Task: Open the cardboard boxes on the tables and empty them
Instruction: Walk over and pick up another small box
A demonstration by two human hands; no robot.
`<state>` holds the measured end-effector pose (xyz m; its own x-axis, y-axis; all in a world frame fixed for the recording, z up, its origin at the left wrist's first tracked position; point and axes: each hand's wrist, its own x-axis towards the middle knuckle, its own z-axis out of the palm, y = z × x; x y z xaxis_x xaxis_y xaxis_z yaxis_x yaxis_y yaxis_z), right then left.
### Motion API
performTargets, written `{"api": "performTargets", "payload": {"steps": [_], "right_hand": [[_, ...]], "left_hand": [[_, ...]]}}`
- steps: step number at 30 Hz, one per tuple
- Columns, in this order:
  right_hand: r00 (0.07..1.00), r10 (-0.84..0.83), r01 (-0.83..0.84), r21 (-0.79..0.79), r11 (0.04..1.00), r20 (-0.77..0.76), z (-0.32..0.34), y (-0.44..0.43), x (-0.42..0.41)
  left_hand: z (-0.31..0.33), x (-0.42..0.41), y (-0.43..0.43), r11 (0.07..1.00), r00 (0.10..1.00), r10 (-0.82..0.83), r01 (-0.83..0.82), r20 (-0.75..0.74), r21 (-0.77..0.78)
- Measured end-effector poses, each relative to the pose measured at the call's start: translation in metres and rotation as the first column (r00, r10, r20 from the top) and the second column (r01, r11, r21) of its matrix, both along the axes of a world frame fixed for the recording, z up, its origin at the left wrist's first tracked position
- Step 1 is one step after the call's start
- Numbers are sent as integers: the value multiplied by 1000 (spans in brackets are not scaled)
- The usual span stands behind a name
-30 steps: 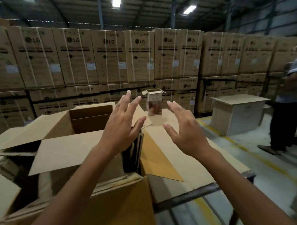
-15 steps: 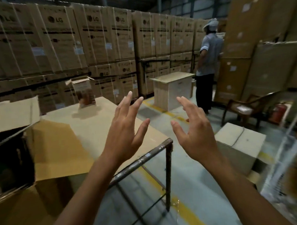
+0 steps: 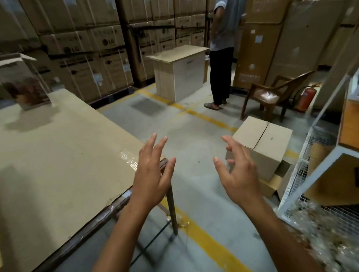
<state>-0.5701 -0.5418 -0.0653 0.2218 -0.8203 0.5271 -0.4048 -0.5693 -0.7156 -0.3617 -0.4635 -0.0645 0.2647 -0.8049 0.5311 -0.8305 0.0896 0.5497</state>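
My left hand [image 3: 153, 175] and my right hand [image 3: 239, 172] are raised in front of me with fingers spread, and neither holds anything. A closed cardboard box [image 3: 262, 145] sits on the floor just beyond my right hand. The cardboard-covered table [image 3: 53, 160] lies to my left, its corner under my left hand. A small opened carton [image 3: 20, 80] with a picture on its side stands at the table's far left.
A person [image 3: 222, 53] stands by a wooden cabinet [image 3: 178, 72] ahead. A brown chair [image 3: 272, 94] and a red fire extinguisher [image 3: 305, 99] are at right. A white wire rack [image 3: 326, 161] stands close on my right. Stacked cartons [image 3: 90, 47] wall the back.
My view has swung right, away from the big open box, which has left the frame. The floor box and the wire rack have come into view. Both hands stay raised and empty.
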Motion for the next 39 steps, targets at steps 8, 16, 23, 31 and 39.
{"api": "performTargets", "payload": {"steps": [8, 16, 23, 31, 39], "right_hand": [[996, 46, -33, 170, 985, -72, -63, -126, 29], [979, 178, -150, 231, 961, -102, -96, -273, 56], [926, 362, -329, 241, 913, -109, -104, -407, 91], [848, 525, -497, 233, 836, -78, -87, -528, 151], [748, 653, -610, 266, 746, -119, -118, -614, 279]], "left_hand": [[-49, 27, -118, 989, 997, 50, -41, -58, 145], [-75, 56, -229, 969, 978, 204, -195, -47, 151], [-90, 58, -340, 922, 926, 376, -368, -47, 120], [-79, 87, -433, 839, 836, 544, -540, -67, 71], [-114, 179, -495, 737, 732, 675, -661, -94, 142]]}}
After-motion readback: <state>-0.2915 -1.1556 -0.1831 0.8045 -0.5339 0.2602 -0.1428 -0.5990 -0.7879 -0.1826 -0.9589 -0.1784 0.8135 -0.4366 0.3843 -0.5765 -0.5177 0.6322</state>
